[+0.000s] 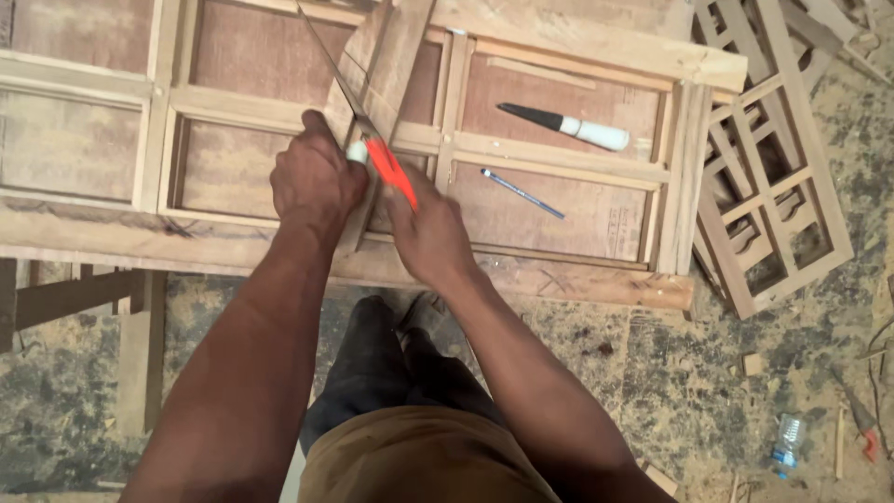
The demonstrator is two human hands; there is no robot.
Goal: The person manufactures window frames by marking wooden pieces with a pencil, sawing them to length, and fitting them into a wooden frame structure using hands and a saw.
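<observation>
Wooden batten (384,56), a narrow strip laid slantwise across the panelled frame (559,158), is the piece being worked; it runs from the near middle of the desk (577,279) up toward the far edge. Pencil lines can be made out on its upper face, so marking appears to be done already. A thin saw blade (328,58) lies along the strip's left side, and its red handle (391,170) sits low on the strip between the two hands. Whether a kerf has been opened cannot be told, since the blade hides the line; no severed offcut is seen beside the strip, so the cut is judged unfinished, perhaps only begun.

The left hand (315,179) is pressed down on the batten, its grip closed over the wood and over a small white piece at the handle's top. The right hand (430,233) is wrapped about the red handle, grip clamped on it.

Farther right on the frame, a dark-bladed chisel with a white handle (566,124) is laid at rest, and near it a blue pencil (521,193) lies on a plywood panel; neither is touched. Beyond the desk's right end a lattice frame (773,177) lies on the floor (708,391), which is strewn with sawdust and chips. A clear plastic bottle (788,440) and a small red-handled tool (866,438) are seen at the near right. The person's own legs (400,373) stand below the desk's near edge.
</observation>
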